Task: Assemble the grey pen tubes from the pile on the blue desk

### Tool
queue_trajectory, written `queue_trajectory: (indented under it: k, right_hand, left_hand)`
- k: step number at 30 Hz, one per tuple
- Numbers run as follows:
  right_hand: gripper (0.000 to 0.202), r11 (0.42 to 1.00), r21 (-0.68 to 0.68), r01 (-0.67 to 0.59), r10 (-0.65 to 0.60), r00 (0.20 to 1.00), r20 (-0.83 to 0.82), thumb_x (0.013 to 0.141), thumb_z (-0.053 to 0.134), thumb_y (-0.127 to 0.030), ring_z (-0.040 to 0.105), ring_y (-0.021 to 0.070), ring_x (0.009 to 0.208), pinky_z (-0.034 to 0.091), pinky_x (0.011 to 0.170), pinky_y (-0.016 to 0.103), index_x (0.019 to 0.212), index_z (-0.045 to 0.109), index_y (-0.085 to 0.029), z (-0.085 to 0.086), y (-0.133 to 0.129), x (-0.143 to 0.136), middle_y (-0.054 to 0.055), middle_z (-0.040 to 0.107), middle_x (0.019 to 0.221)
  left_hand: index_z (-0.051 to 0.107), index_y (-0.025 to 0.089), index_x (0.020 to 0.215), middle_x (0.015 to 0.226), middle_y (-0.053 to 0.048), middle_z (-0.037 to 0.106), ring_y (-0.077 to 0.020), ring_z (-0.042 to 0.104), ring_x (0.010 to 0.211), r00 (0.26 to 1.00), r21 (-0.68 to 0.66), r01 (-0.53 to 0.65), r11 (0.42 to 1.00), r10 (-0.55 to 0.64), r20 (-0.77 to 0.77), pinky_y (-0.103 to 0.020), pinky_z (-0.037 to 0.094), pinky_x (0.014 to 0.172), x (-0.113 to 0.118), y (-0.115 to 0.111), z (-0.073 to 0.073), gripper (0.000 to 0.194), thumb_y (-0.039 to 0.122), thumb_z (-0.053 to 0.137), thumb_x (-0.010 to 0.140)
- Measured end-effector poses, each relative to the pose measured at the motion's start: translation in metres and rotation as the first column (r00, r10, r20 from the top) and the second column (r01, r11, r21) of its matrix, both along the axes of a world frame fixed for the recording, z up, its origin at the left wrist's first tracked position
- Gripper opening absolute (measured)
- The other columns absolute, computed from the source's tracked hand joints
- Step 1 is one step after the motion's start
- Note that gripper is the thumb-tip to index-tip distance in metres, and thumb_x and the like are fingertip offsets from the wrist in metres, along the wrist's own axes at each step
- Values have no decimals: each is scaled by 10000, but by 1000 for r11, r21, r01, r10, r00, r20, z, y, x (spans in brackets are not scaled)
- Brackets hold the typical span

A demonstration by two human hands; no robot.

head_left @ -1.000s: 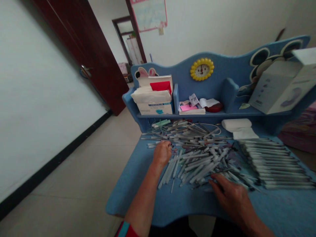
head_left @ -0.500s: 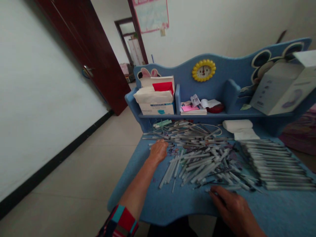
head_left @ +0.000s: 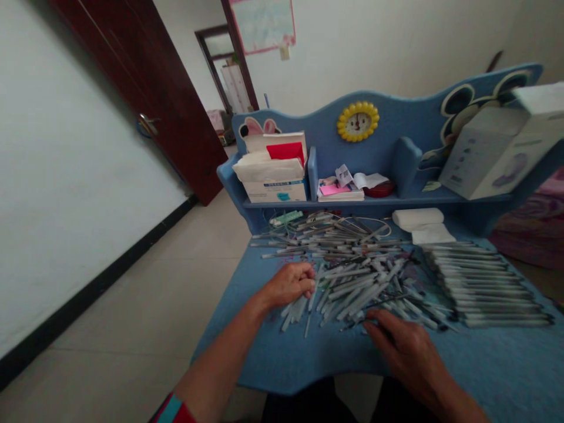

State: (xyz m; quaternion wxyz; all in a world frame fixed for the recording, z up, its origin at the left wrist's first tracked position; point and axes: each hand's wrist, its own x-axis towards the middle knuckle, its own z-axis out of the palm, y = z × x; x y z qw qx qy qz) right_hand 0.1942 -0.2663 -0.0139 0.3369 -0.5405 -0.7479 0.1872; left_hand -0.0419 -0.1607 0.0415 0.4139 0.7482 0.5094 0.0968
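Note:
Many thin white and grey pen-like sticks [head_left: 352, 291] lie in a loose heap on the blue desk [head_left: 264, 364]. My left hand [head_left: 294, 283] is over the heap's left edge, its fingers curled together; anything in them is too small to make out. At the heap's front edge, my right hand [head_left: 399, 341] has thumb and forefinger pinched near dark-tipped sticks, and what the pinch holds is unclear. A neat row of similar sticks [head_left: 493, 288] lies at the right, side by side.
Behind the heap rises a blue shelf with a paper-filled box [head_left: 275, 189], small papers [head_left: 339, 194], a yellow clock [head_left: 358, 121] and a large white box [head_left: 493, 150]. A white paper roll [head_left: 418, 218] lies below the shelf. A door [head_left: 145, 88] is at the left.
My left hand has moved right and toward me, from the back left sticks to the heap's left edge. My right hand stays near the front edge. The view has shifted slightly.

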Motion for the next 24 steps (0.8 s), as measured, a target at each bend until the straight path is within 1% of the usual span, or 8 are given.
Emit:
queue_trajectory:
  k: [2, 4, 8, 11, 15, 18, 22, 24]
  right_hand:
    - [267, 998, -57, 41, -42, 999, -27, 879, 409, -390, 649, 161, 596, 451, 556, 233, 903, 602, -205, 12, 7, -2, 27, 689, 697]
    - [304, 991, -112, 73, -80, 995, -60, 876, 401, -423, 603, 142, 535, 420, 524, 226, 834, 603, -199, 22, 13, -4, 10, 645, 610]
    - [433, 972, -224, 65, -106, 979, -173, 880, 363, -466, 468, 89, 423, 349, 453, 197, 570, 498, -195, 28, 19, -7, -36, 480, 451]
    - [448, 945, -326, 19, -103, 964, -244, 876, 370, -457, 427, 76, 384, 327, 425, 190, 521, 449, -194, 26, 18, -6, -52, 425, 412]
    - [423, 910, -412, -54, -80, 950, -302, 865, 392, -442, 425, 72, 366, 333, 411, 191, 532, 454, -188, 23, 14, 1, -51, 453, 430]
    - [378, 868, -467, -170, -30, 920, -391, 855, 414, -436, 459, 78, 383, 348, 413, 192, 586, 479, -179, 21, 10, 9, -43, 492, 469]
    - [268, 789, -492, -369, 25, 819, -573, 828, 488, -416, 562, 103, 506, 427, 500, 209, 775, 537, -158, 17, 3, 18, -11, 599, 618]
    - [272, 770, -508, -385, 2, 798, -602, 803, 533, -417, 578, 111, 537, 439, 514, 211, 871, 542, -153, 15, 0, 19, -13, 607, 634]
  left_hand:
    - [503, 147, 812, 660, -5, 615, -116, 579, 564, 975, -214, -10, 977, 57, 215, -223, 426, 550, 11, -18, 4, 100, 217, 473, 747]
    - [505, 146, 794, 640, -1, 607, -100, 553, 523, 952, -315, -18, 949, 113, 286, -216, 412, 523, 21, -33, 7, 118, 240, 519, 724]
    - [533, 139, 772, 618, 11, 589, -82, 519, 499, 930, -374, -16, 927, 151, 335, -209, 398, 513, 37, -52, 7, 145, 240, 574, 676]
    - [552, 135, 763, 608, 19, 578, -78, 507, 494, 924, -385, -16, 923, 160, 346, -212, 396, 515, 45, -58, 3, 152, 241, 585, 660]
    - [572, 130, 750, 583, 25, 562, -86, 504, 491, 931, -410, 1, 912, 149, 334, -212, 386, 497, 51, -62, -8, 163, 255, 597, 649]
    - [575, 126, 734, 570, 19, 565, -87, 505, 486, 933, -456, 53, 889, 119, 340, -207, 385, 486, 52, -65, -15, 166, 270, 595, 655]
    - [575, 124, 734, 562, 9, 577, -78, 499, 453, 931, -512, 115, 851, 87, 354, -194, 378, 466, 51, -69, -21, 164, 271, 592, 664]
    - [582, 122, 742, 569, 4, 586, -77, 503, 448, 931, -531, 134, 837, 76, 356, -192, 378, 461, 51, -71, -22, 167, 270, 593, 665]
